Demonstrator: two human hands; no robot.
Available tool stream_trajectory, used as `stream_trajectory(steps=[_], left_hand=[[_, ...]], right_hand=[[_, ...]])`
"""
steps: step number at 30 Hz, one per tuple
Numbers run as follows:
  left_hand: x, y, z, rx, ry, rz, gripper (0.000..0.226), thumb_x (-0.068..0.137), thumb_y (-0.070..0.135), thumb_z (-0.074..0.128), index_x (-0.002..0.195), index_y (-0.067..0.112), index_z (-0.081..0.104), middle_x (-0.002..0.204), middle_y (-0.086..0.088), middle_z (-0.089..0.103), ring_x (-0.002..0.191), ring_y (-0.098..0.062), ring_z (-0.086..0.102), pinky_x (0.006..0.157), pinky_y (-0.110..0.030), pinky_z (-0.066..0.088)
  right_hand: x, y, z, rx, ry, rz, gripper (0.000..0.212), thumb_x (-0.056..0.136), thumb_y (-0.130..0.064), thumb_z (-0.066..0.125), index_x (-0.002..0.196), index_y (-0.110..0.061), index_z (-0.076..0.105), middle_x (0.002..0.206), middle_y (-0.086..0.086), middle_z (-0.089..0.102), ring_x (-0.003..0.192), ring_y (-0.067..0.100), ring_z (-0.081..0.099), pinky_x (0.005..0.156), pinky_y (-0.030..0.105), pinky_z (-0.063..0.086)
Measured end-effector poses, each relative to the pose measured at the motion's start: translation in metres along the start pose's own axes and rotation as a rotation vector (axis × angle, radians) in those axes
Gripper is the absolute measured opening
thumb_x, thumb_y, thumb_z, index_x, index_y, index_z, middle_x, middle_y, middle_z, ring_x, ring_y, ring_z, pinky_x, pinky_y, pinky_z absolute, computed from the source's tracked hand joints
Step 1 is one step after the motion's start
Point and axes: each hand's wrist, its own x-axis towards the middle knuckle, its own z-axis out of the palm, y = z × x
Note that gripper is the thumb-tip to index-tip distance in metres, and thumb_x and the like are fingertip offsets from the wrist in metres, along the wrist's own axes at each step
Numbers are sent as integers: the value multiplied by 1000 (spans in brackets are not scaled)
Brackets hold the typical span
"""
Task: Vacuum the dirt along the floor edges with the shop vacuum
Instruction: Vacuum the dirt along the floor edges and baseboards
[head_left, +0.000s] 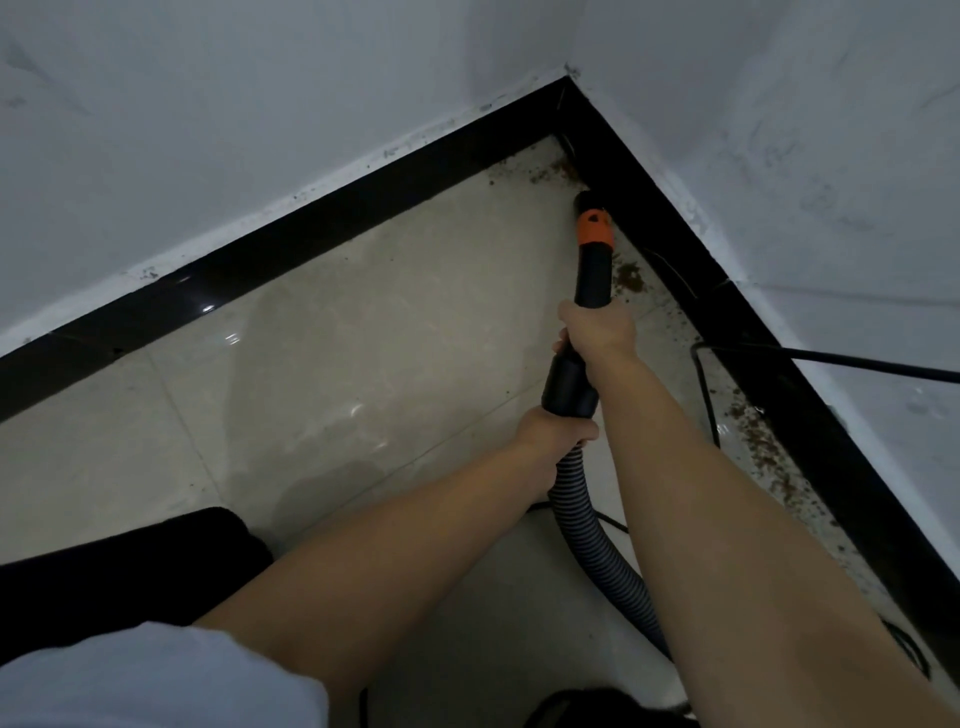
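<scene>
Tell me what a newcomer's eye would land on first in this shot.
First the orange collar on the black vacuum nozzle, pushed toward the room corner against the right-hand black baseboard. Next, the right hand and left hand gripping the wand, one above the other, with the ribbed hose trailing back. Then the brown dirt strewn along the floor edge at right and in the corner.
</scene>
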Motion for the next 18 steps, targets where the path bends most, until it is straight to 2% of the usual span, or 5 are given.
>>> stream_trajectory(steps=[3,7,12,15,18], left_hand=[[-2,6,5,16,6,15,15,78,-1,68,76,10,57,73,-8,55,66,-19,50,67,-30,46],[-3,8,7,-27,17,24,18,79,-2,67,73,11,55,69,-7,53,61,-17,47,58,-27,43],[-3,8,0,-88,50,22,10,80,0,67,82,7,59,83,-13,60,77,-24,55,75,-36,48],[-2,11,-11,-109,79,24,17,82,0,65,72,10,55,71,-8,55,65,-20,50,64,-31,45],[-2,16,-21,-122,123,36,17,82,0,66,72,9,56,71,-8,56,66,-21,52,65,-33,46]], right_hand=[[4,-4,-4,10,-18,17,19,84,-10,59,100,-7,50,66,7,53,46,18,51,50,28,50],[7,-8,-3,-2,-45,18,19,83,-9,59,101,-7,51,66,7,53,46,17,51,51,28,50],[4,-13,13,-57,-124,-28,11,83,-7,58,90,-10,49,68,7,52,48,18,49,53,29,49],[1,-17,27,-68,-179,-47,17,83,-7,57,99,-9,49,68,7,52,48,18,49,53,29,49],[-2,-23,40,-85,-232,-57,17,84,-8,57,100,-9,49,69,7,52,48,18,49,50,27,48]])
